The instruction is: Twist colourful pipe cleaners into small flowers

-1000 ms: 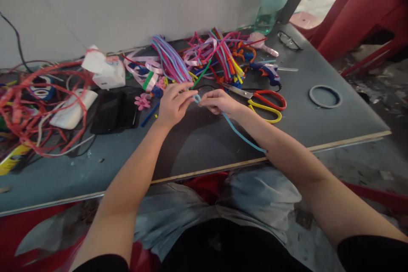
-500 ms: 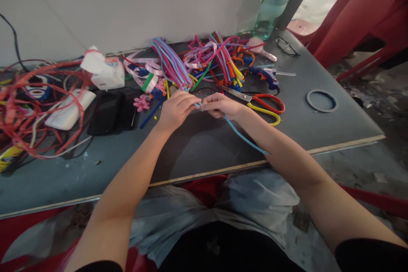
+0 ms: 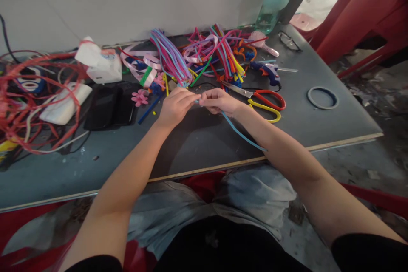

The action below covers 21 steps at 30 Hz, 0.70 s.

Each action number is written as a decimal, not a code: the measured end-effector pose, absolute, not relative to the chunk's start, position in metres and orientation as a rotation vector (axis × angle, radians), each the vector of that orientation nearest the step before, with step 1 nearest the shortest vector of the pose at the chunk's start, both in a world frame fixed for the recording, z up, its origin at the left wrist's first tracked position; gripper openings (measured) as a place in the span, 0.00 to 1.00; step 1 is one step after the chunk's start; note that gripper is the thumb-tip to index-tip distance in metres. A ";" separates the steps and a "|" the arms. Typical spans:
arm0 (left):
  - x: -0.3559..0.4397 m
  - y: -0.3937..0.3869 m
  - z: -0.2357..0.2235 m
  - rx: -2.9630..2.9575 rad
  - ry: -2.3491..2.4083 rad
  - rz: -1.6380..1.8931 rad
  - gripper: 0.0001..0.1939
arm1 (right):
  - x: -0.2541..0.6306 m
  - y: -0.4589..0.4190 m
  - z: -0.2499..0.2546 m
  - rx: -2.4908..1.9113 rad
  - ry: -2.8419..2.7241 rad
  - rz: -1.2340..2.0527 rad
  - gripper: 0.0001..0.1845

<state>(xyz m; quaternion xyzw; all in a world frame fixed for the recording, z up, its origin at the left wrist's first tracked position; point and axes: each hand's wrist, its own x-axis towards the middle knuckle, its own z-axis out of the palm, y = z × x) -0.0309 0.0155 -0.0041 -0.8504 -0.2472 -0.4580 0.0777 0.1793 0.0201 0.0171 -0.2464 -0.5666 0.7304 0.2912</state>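
A light-blue pipe cleaner [image 3: 241, 132] runs through my right hand [image 3: 218, 101], its loose end trailing down along my right forearm. My left hand [image 3: 177, 104] pinches the same pipe cleaner's other part, fingertip to fingertip with the right. Both hands are closed above the dark tabletop; the fingers hide most of the blue piece between them. Just behind them lies a bundle of purple, pink and blue pipe cleaners [image 3: 170, 56]. Scissors [image 3: 264, 101] with red and yellow handles rest right of my right hand. A pink pipe-cleaner flower [image 3: 139, 98] lies left of my left hand.
Farther right are a blue glue gun [image 3: 270, 71], a grey tape ring [image 3: 322, 98], a brush [image 3: 263, 42] and glasses [image 3: 289, 41]. A green bottle [image 3: 277, 0] stands at the back. Leftward lie black phones [image 3: 103, 107], a tissue pack [image 3: 103, 66] and tangled red strands [image 3: 19, 106].
The view has shifted slightly, moving the table's things a little within it. Both hands stay together on the blue pipe cleaner, with small finger movement.
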 end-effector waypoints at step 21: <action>-0.028 0.013 0.000 -2.729 -1.125 -1.367 0.15 | 0.177 0.022 0.015 -0.864 -1.616 1.628 0.27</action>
